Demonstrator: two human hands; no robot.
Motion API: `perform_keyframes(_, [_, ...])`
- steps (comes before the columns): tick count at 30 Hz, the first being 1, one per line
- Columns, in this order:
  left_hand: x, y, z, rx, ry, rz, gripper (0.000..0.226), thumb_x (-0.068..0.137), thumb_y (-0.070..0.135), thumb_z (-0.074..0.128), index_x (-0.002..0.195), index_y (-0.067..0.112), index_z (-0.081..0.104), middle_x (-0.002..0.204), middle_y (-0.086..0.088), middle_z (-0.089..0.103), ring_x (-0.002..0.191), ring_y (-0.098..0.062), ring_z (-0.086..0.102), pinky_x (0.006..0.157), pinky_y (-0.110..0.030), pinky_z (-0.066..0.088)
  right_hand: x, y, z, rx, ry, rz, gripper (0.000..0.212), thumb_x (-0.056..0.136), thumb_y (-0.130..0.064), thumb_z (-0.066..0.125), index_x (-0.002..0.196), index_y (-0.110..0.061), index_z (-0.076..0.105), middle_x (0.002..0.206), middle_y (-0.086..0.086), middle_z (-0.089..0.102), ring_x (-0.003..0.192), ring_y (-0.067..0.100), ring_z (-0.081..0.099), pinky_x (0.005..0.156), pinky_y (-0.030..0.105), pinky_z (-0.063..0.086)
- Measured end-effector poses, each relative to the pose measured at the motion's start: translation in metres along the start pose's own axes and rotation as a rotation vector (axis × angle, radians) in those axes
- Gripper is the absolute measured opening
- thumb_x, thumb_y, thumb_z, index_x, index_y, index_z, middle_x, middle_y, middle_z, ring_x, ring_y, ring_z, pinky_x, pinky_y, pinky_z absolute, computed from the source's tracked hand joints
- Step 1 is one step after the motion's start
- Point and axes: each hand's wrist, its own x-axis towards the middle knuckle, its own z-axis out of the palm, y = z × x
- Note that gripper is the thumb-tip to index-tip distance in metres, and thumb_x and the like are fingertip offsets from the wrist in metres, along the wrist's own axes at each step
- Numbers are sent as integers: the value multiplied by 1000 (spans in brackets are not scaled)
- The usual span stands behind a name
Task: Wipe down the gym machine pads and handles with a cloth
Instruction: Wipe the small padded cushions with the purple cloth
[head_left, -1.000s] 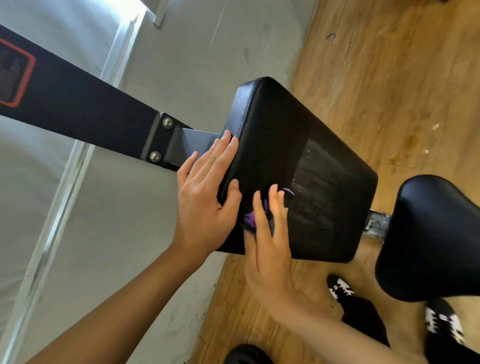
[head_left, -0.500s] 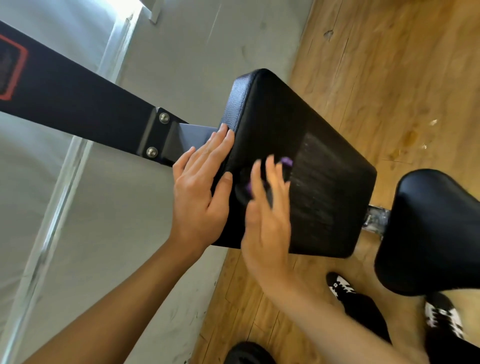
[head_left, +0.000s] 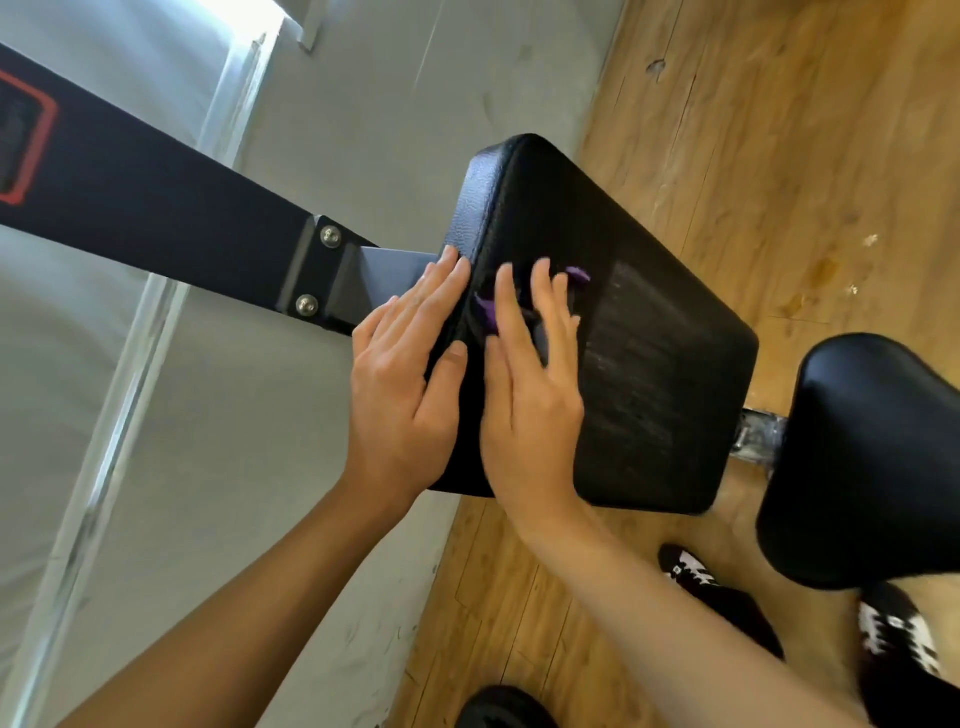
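A black padded back rest (head_left: 639, 312) fills the middle of the view, with streaked wipe marks on its right half. My right hand (head_left: 530, 395) lies flat on the pad with straight fingers, pressing a small purple cloth (head_left: 488, 314) against it; purple shows between and past the fingertips. My left hand (head_left: 405, 384) rests flat along the pad's left edge, fingers straight, thumb on the pad's face. The cloth is mostly hidden under my right hand.
A black steel arm (head_left: 156, 208) with a bolted bracket (head_left: 317, 270) runs from the upper left to the pad. A black seat pad (head_left: 872, 462) sits at the right. Wooden floor (head_left: 779, 130) lies behind, a grey wall (head_left: 208, 441) at left, black-and-white shoes (head_left: 893, 629) below.
My right hand has slid up the pad with the purple cloth under it, from the lower left corner toward the upper left edge. My left hand has stayed on the pad's left edge.
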Motion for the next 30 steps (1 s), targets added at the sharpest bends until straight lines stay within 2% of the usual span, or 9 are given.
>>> perform_keyframes(4, [0,1,1,60,7,5,54,98,13,46,152,9,49,157,-7,50,147,-17,45,119,-55,35,-73,10,-14,-8,-153,17,59,107,-23,36,161,-36,15,172,-6,4,159,20,4,124,51,16])
perform_keyframes(9, [-1,3,2,157,-7,32,55,98,15,45,153,3,47,158,-9,48,149,-16,42,122,-39,33,44,4,-7,47,-34,116,51,109,-25,31,160,-21,29,168,17,21,158,31,10,127,55,18])
perform_keyframes(12, [-1,4,2,167,-4,31,55,99,14,45,153,4,47,158,-9,48,149,-17,42,122,-37,33,121,7,-4,27,38,165,58,105,-29,28,163,-24,23,164,15,33,155,32,22,116,56,38])
perform_keyframes(14, [0,5,2,181,4,32,56,98,14,44,153,4,47,158,-9,48,149,-17,42,123,-35,32,123,9,1,-17,70,133,57,105,-33,25,161,-27,30,162,16,37,153,33,29,110,55,46])
perform_keyframes(16, [0,6,3,202,6,35,57,97,15,44,153,4,47,158,-9,48,149,-18,42,123,-33,31,86,9,1,-12,84,108,49,108,-26,31,157,-23,41,163,19,33,154,35,25,115,57,41])
perform_keyframes(18, [0,6,4,216,6,32,56,98,17,45,153,4,47,158,-10,48,149,-19,42,122,-34,32,25,9,-5,9,34,89,45,110,-22,37,155,-20,43,166,17,27,156,32,19,118,56,37])
perform_keyframes(22, [-2,5,5,244,-13,66,57,97,21,53,153,10,48,159,-11,46,144,-24,46,117,-45,40,-61,16,-19,64,-177,109,50,110,-32,32,159,-33,24,171,0,6,159,23,4,120,62,30])
perform_keyframes(26, [-3,2,4,267,-32,90,56,97,23,58,151,13,52,159,-14,44,144,-25,45,115,-50,42,12,22,-15,52,-136,82,51,110,-43,28,159,-29,33,171,12,10,159,27,3,123,60,25])
perform_keyframes(30, [-1,2,6,259,-34,78,55,99,25,63,151,14,52,159,-13,44,146,-27,43,113,-55,44,113,30,-16,19,-99,198,51,111,-34,31,162,-32,27,170,17,14,158,32,7,122,54,29])
